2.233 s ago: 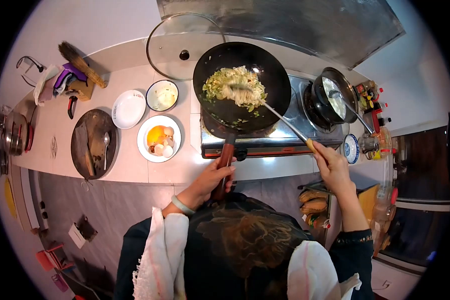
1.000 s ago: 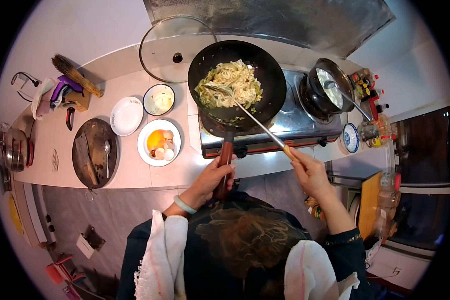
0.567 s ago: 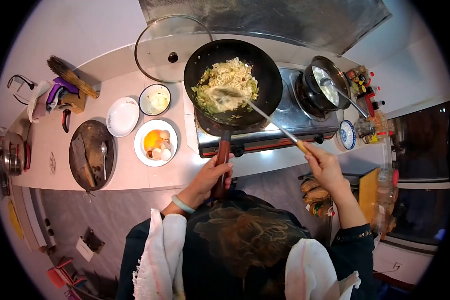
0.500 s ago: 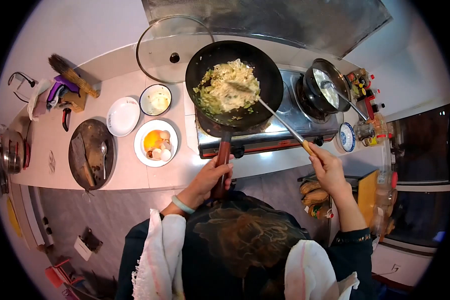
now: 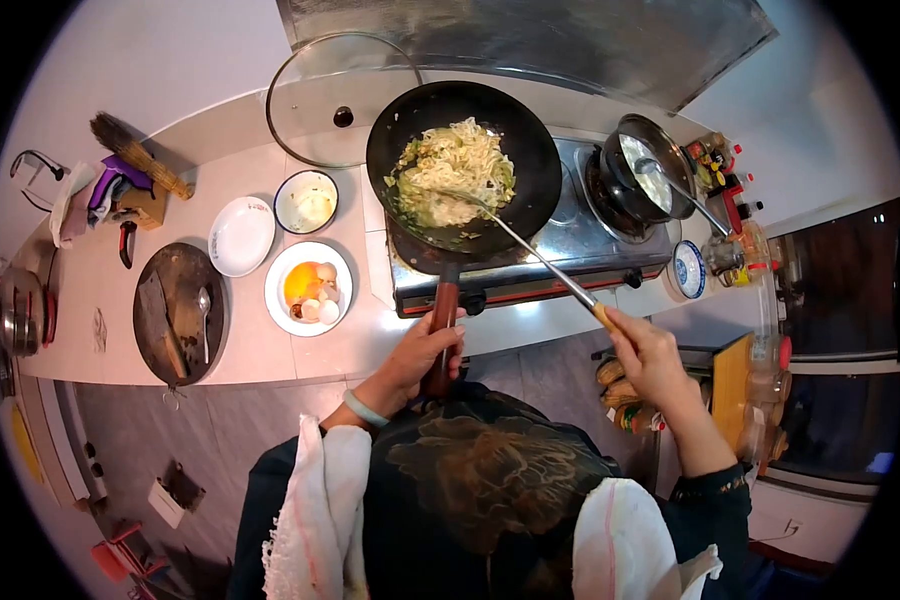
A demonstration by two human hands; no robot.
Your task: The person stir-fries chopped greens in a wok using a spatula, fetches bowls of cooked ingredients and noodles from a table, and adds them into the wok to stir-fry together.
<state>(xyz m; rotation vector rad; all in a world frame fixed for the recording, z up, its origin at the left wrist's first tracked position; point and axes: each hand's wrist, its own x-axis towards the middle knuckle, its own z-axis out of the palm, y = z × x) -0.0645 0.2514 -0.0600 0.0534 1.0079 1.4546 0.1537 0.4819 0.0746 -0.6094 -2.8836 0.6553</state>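
Observation:
My left hand (image 5: 417,355) is wrapped round the brown handle of a black wok (image 5: 525,140), which sits over the left burner of the gas stove (image 5: 570,270). In the wok lies a heap of noodles (image 5: 470,160) mixed with chopped green vegetables (image 5: 420,206). My right hand (image 5: 650,350) grips the wooden end of a long metal spatula (image 5: 535,253). Its blade is in the wok, partly buried at the near side of the noodles.
On the right burner stands a dark pot (image 5: 625,205) with a ladle (image 5: 705,212) in it. Left of the stove are a plate of eggshells (image 5: 275,308), an enamel bowl (image 5: 292,217), a white dish (image 5: 230,262) and a round board (image 5: 185,290) with a cleaver (image 5: 156,305). A glass lid (image 5: 310,95) leans behind.
The spatula blade has gone from on top of the noodles down to their near side. My right hand has dropped slightly. My left hand keeps its hold on the wok handle.

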